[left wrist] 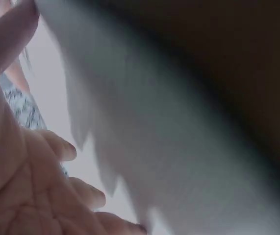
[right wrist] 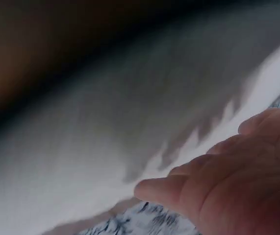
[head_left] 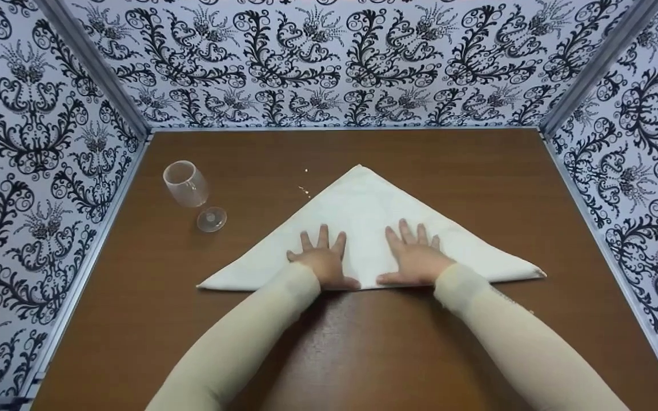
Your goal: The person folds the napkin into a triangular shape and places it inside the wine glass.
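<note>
Head view.
Cloth [head_left: 366, 205], white, one: lies flat as a triangle on the brown table [head_left: 477, 177], tip away from the person, long edge nearest them.
Left hand [head_left: 324, 265]: on the left half of the cloth, palm down, fingers spread, thumb along the long edge; gripping nothing.
Right hand [head_left: 418, 262]: on the right half of the cloth, likewise flat and spread; gripping nothing. Thumbs point toward each other, a gap between.
Sleeves [head_left: 237, 337], cream, two: on the near side of the cloth.
Stemmed glass [head_left: 192, 191], clear, one: upright, beyond the left corner of the cloth, apart from it.
Pale specks [head_left: 304, 191], a few: just beside the cloth's left slanting edge.
Patterned walls [head_left: 306, 63], black on white: beyond the cloth and to either side.
Progress, as judged: a diagonal fold appears made, the edges roughly matched; no further fold shows. What remains cannot be told.

Left wrist view.
Left hand: palm and extended fingers, over the cloth; finger shadows on the fabric.

Right wrist view.
Right hand: fingers extended beside pale cloth, nothing held; fingertip contact unclear.
</note>
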The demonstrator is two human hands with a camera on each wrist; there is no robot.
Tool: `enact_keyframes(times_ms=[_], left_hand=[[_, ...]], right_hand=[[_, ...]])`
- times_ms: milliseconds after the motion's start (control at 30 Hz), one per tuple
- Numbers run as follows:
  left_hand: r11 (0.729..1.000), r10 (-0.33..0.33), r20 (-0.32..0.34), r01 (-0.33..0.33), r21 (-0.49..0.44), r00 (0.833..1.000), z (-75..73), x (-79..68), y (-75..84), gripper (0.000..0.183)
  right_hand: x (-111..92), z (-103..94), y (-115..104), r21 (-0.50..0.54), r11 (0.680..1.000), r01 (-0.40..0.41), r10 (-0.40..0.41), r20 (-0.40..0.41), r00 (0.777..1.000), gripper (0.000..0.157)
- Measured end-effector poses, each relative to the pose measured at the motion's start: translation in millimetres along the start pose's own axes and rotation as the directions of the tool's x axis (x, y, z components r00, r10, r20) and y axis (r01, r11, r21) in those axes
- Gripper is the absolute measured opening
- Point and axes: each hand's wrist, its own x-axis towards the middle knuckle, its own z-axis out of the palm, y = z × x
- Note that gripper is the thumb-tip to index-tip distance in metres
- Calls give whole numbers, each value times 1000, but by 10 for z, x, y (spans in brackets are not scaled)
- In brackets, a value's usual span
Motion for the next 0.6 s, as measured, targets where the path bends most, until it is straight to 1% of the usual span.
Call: enact_keyframes(times_ms=[133, 233, 367, 467, 600], left_hand=[[1000, -4, -16, 4, -13, 1000, 21, -73, -18, 121], [1000, -13, -22, 13, -21, 1000, 29, -93, -117, 122], [998, -28, -21, 26, -61, 999, 22, -142, -330, 126], [995, -43, -18, 41, -92, 999, -2, -210, -509, 128], [993, -63, -8, 62, -103, 998, 3, -290, -734, 127]], right_hand=[[-20, 86, -86, 17, 1000, -5, 5, 6, 1000, 126], [-27, 116, -51, 25, 1000, -18, 18, 10, 1000, 127], [-87, 126, 104, 47, 998, -41, 40, 6, 999, 128], [-160, 122, 254, 74, 995, -64, 65, -5, 998, 130], [-265, 130, 448, 93, 992, -90, 91, -14, 996, 131]])
